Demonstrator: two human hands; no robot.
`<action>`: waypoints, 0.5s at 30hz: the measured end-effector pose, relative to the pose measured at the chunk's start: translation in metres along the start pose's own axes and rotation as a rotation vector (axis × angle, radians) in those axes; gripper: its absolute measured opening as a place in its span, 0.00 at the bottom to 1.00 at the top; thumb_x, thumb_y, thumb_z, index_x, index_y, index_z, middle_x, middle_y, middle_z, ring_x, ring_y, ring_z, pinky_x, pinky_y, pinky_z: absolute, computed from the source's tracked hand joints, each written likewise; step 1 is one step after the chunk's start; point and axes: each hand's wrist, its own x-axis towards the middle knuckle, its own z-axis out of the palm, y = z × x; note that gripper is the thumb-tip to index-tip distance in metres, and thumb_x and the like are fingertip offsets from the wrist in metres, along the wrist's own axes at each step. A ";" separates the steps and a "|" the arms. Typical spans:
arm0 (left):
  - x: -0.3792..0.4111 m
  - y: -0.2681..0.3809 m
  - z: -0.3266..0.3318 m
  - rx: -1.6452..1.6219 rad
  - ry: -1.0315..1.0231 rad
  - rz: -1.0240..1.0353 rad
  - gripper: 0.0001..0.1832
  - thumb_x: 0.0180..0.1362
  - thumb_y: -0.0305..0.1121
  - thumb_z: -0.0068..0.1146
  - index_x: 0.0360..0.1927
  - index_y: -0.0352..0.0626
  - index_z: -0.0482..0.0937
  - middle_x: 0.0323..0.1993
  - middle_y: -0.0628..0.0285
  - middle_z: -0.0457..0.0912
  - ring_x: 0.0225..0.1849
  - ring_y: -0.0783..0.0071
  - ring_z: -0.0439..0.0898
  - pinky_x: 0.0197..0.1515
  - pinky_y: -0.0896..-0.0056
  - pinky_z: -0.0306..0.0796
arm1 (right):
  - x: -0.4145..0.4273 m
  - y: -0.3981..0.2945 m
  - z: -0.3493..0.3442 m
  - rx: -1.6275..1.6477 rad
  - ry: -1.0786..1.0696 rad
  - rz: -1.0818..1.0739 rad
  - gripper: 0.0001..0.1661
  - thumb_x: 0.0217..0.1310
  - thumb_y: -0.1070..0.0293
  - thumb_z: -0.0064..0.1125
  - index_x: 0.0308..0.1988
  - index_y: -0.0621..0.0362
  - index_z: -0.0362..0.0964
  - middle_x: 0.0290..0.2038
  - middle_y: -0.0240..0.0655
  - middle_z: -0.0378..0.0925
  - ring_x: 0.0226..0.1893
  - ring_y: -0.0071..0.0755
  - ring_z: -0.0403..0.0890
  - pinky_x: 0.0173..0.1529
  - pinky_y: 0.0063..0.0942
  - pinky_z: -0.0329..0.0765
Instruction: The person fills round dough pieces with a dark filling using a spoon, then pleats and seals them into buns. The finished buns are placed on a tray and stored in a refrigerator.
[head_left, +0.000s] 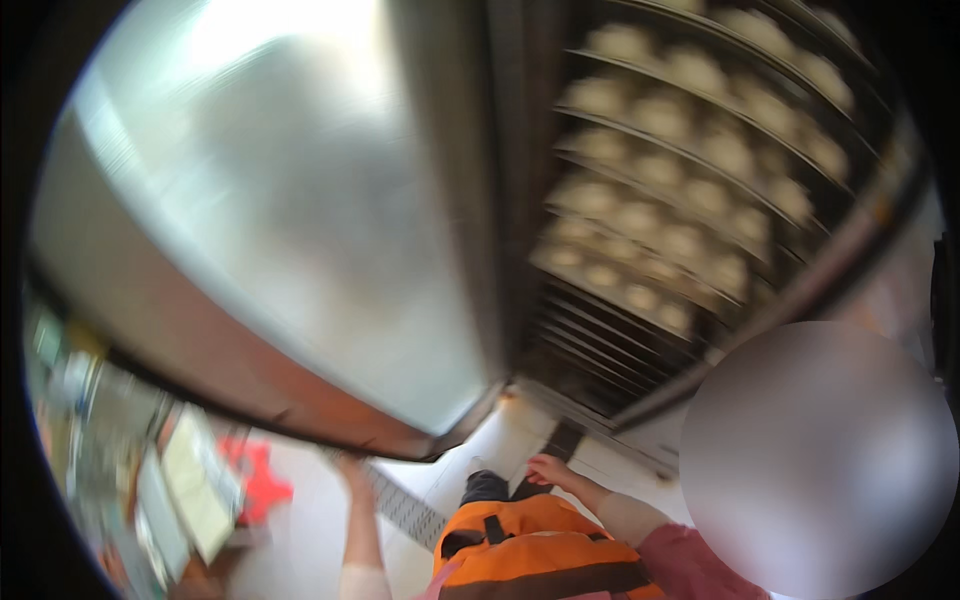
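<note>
A large metal cabinet door stands swung out at the left and centre. My left hand reaches to the lower edge of this door; the fingers are partly hidden there, and whether they grip it is unclear. My right hand is over the floor in front of my body, fingers partly bent, touching nothing that shows. Behind the doorway a dark rack holds several trays of pale, round, dough-like pieces, blurred by motion. Below them run bare rack rails.
The cabinet's frame edge rises at the right. A perforated floor strip crosses the pale floor. Pale boxes or panels and a bright red object lie at lower left. A blurred round patch hides the lower right.
</note>
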 end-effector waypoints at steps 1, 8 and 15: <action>-0.034 -0.029 -0.003 0.109 0.035 -0.098 0.27 0.68 0.56 0.41 0.55 0.45 0.72 0.50 0.62 0.76 0.50 0.67 0.74 0.56 0.60 0.67 | 0.003 0.013 0.007 -0.092 -0.030 -0.021 0.20 0.68 0.58 0.53 0.56 0.52 0.67 0.41 0.30 0.81 0.34 0.24 0.83 0.37 0.26 0.78; -0.242 -0.005 -0.035 0.301 -0.363 -0.410 0.22 0.70 0.46 0.44 0.62 0.48 0.69 0.54 0.64 0.77 0.47 0.76 0.80 0.46 0.74 0.72 | -0.042 0.112 0.062 -0.548 0.099 -0.264 0.56 0.45 0.67 0.74 0.68 0.55 0.49 0.47 0.42 0.75 0.35 0.36 0.80 0.34 0.31 0.79; -0.413 -0.094 -0.290 0.182 0.635 -0.523 0.15 0.65 0.42 0.50 0.48 0.44 0.77 0.32 0.64 0.83 0.27 0.77 0.80 0.24 0.74 0.72 | -0.035 0.180 0.145 -0.713 -0.155 -0.014 0.25 0.51 0.61 0.67 0.49 0.58 0.73 0.36 0.35 0.79 0.28 0.27 0.80 0.31 0.27 0.76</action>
